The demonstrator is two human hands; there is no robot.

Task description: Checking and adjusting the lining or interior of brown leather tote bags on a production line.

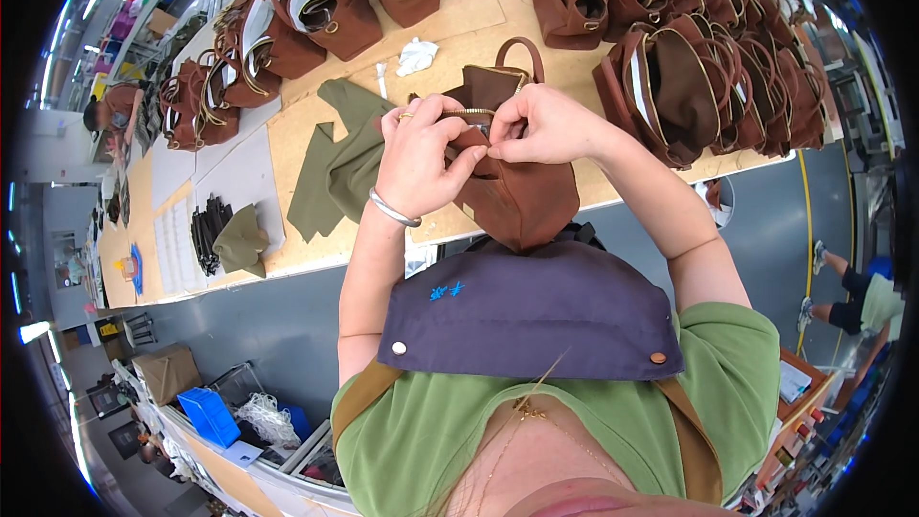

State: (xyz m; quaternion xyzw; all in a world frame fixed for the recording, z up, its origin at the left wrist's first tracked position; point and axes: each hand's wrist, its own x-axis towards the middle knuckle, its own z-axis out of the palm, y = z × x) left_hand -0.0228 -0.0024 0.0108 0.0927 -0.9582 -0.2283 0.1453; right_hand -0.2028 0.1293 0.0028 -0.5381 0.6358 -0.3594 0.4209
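Directly before me at the table's edge is a brown handbag [525,199] with a brass zipper [471,113] along its opening and a looped handle [522,50] standing up at the back. My left hand [416,155] pinches the bag's top edge at the zipper, thumb and fingers together. Beside it, my right hand [544,124] pinches the same rim, its fingertips close to the left thumb. What lies between the fingertips, beyond the edge itself, is hidden. An olive-green cloth [349,168] lies on the table left of my left hand.
Rows of similar brown handbags [684,86] stand at the right, with more [335,14] at the far left. A crumpled white paper [417,56] lies behind the cloth. Black strips [206,237] and an olive piece [241,241] are at left. A bin [720,203] stands below the table's right edge.
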